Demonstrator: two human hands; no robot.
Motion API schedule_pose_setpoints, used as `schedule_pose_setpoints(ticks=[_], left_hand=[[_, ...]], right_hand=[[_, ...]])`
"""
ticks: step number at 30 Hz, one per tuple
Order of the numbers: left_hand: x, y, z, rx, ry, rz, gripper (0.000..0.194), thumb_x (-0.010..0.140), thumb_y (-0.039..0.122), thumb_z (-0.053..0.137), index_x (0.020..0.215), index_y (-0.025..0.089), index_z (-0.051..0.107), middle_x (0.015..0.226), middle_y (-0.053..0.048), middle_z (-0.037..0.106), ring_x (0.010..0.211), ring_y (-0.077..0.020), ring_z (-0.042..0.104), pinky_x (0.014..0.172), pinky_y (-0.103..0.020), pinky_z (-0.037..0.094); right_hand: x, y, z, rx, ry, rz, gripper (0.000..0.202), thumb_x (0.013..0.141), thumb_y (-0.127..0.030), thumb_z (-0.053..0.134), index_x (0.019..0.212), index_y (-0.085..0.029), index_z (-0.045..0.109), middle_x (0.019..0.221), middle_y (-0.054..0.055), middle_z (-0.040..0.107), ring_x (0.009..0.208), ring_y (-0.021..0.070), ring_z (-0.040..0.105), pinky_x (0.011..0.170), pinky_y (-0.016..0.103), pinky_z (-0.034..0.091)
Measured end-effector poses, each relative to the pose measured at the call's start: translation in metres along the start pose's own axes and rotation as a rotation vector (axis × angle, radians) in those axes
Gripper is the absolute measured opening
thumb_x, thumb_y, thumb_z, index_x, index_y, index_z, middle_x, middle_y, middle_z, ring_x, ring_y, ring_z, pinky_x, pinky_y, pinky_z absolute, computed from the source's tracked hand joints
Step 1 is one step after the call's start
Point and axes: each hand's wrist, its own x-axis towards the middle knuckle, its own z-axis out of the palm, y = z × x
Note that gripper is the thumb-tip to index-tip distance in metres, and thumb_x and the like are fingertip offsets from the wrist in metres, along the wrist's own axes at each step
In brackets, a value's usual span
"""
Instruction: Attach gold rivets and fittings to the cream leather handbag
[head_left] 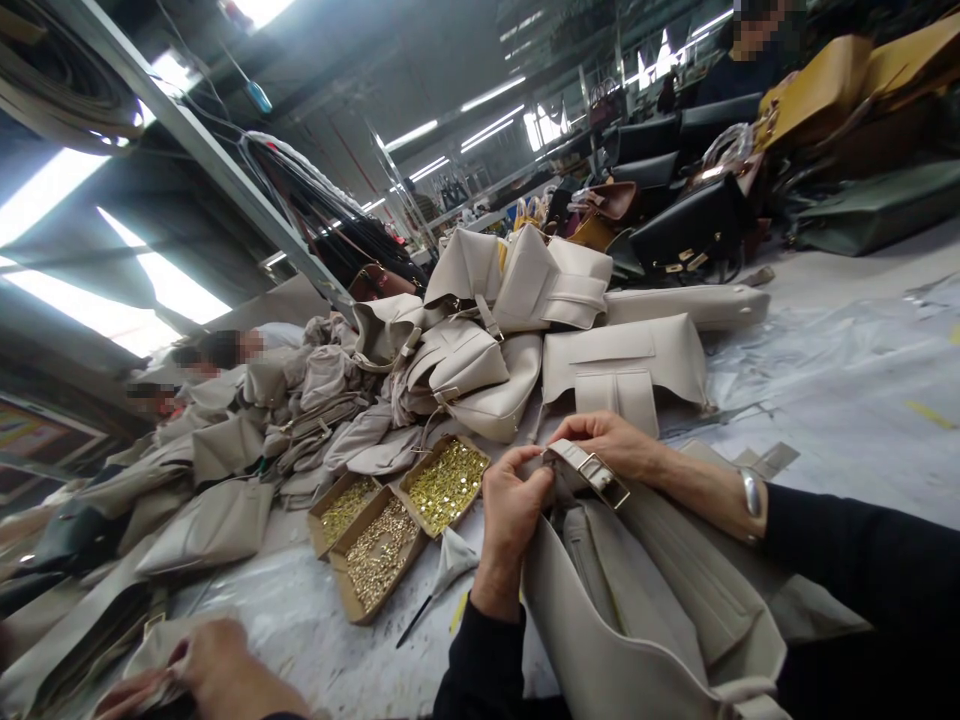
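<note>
A beige leather handbag (645, 610) stands open in front of me, its zipped inner pocket showing. My left hand (514, 505) is closed, thumb and fingers pinching the bag's upper edge at the base of a strap. Against the far side of the same spot, my right hand (619, 445) is closed too, its fingertips partly hidden behind the strap (574, 458). A gold buckle (606, 480) sits on that strap, just below my right hand. What the fingertips press on between them is hidden.
Cardboard trays of small gold metal pieces (446, 485) lie left of my hands, beside a white-handled pointed tool (442, 570). Beige bags (622, 360) are heaped behind. Black bags (686, 225) stand at the back right. A co-worker's hand (217, 660) handles beige material at the lower left.
</note>
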Motion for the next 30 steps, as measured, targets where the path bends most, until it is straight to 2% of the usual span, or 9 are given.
schedule_pose_setpoints(ticks=[8,13,15,18,22,24,27,29,30], left_hand=[[-0.002,0.005,-0.02,-0.324,-0.221,-0.097,0.038,0.074,0.035,0.079,0.105,0.015,0.071,0.096,-0.006,0.075,0.082,-0.0176,0.066,0.077,-0.025,0.053],[-0.006,0.01,-0.027,-0.188,-0.21,-0.054,0.028,0.075,0.029,0.075,0.099,0.015,0.074,0.089,-0.004,0.074,0.078,-0.0158,0.064,0.074,-0.023,0.05],[-0.008,0.013,-0.029,-0.125,-0.197,-0.04,0.029,0.073,0.026,0.073,0.099,0.015,0.076,0.09,-0.004,0.075,0.079,-0.0164,0.065,0.074,-0.023,0.049],[-0.009,0.019,-0.032,-0.055,-0.224,-0.039,0.034,0.071,0.025,0.073,0.102,0.014,0.077,0.091,-0.005,0.076,0.08,-0.0176,0.066,0.074,-0.024,0.05],[-0.01,0.027,-0.036,0.021,-0.318,-0.011,0.038,0.075,0.025,0.073,0.111,0.014,0.077,0.095,-0.006,0.078,0.085,-0.02,0.07,0.077,-0.025,0.053],[-0.011,0.03,-0.035,0.035,-0.366,0.035,0.035,0.079,0.023,0.07,0.112,0.015,0.078,0.099,-0.007,0.079,0.09,-0.0211,0.072,0.08,-0.026,0.054],[-0.011,0.029,-0.032,0.048,-0.346,0.067,0.03,0.081,0.024,0.068,0.107,0.016,0.081,0.099,-0.007,0.08,0.089,-0.0215,0.072,0.079,-0.026,0.055],[-0.01,0.028,-0.031,0.049,-0.291,0.056,0.027,0.079,0.025,0.07,0.101,0.015,0.082,0.095,-0.007,0.08,0.085,-0.0213,0.072,0.075,-0.025,0.054],[-0.009,0.027,-0.03,0.047,-0.263,0.046,0.026,0.077,0.025,0.071,0.098,0.014,0.082,0.093,-0.007,0.08,0.084,-0.0212,0.072,0.075,-0.025,0.054]], right_hand=[[-0.001,0.0,-0.004,0.007,0.003,-0.036,0.054,0.063,-0.055,0.094,0.091,-0.013,0.077,0.076,0.004,0.074,0.058,0.0112,0.06,0.053,0.022,0.045],[-0.003,-0.006,-0.003,-0.069,0.003,-0.122,0.048,0.068,-0.054,0.091,0.093,-0.014,0.08,0.083,0.006,0.076,0.067,0.0152,0.065,0.061,0.025,0.051],[-0.005,-0.01,-0.001,-0.123,0.018,-0.176,0.035,0.071,-0.045,0.09,0.089,-0.016,0.082,0.085,0.005,0.075,0.073,0.0158,0.066,0.065,0.025,0.052],[-0.007,-0.016,0.003,-0.319,0.04,-0.344,0.013,0.079,-0.031,0.083,0.085,-0.02,0.084,0.088,0.005,0.073,0.08,0.0162,0.067,0.07,0.025,0.051],[-0.014,-0.024,0.01,-0.596,-0.036,-0.505,0.02,0.095,-0.027,0.065,0.098,-0.023,0.085,0.096,0.006,0.076,0.083,0.0185,0.071,0.073,0.028,0.055],[-0.028,-0.034,0.014,-0.736,-0.042,-0.592,0.024,0.1,-0.025,0.06,0.106,-0.025,0.083,0.103,0.006,0.077,0.092,0.0208,0.07,0.081,0.032,0.056],[-0.067,-0.055,0.023,-0.955,0.072,-0.75,0.025,0.103,-0.021,0.056,0.115,-0.025,0.078,0.109,0.007,0.076,0.105,0.0246,0.066,0.089,0.038,0.053],[-0.102,-0.067,0.031,-1.034,0.122,-0.769,0.021,0.103,-0.022,0.057,0.11,-0.025,0.077,0.101,0.008,0.076,0.095,0.0237,0.066,0.08,0.037,0.053],[-0.12,-0.071,0.036,-1.075,0.098,-0.768,0.017,0.101,-0.025,0.06,0.106,-0.026,0.076,0.096,0.007,0.075,0.087,0.023,0.066,0.074,0.035,0.052]])
